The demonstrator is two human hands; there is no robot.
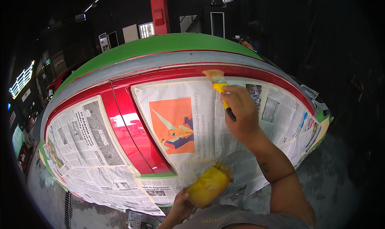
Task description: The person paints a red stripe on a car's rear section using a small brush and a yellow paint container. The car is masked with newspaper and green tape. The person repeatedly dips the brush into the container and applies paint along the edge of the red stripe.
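Observation:
My right hand [242, 110] is closed around a paintbrush [219, 86] with a yellow and black handle. The light-brown bristles rest against, or just over, the glossy red strip [168, 73] above the car's window. Low in the middle, my left hand [181, 207] grips a yellow container [209, 185], tilted, its surface smeared; what is inside cannot be seen. Newspaper sheets [214, 132] mask the window beneath the brush, and more newspaper [84, 134] covers the window to the left. Between them runs a bare red door pillar [126, 124].
Past the red strip lie a grey band [160, 61] and the green roof [168, 42]. A red post [159, 12] rises behind the car. Loose newspaper edges hang over the grey floor [44, 197], where a drain grate [67, 211] runs at the left.

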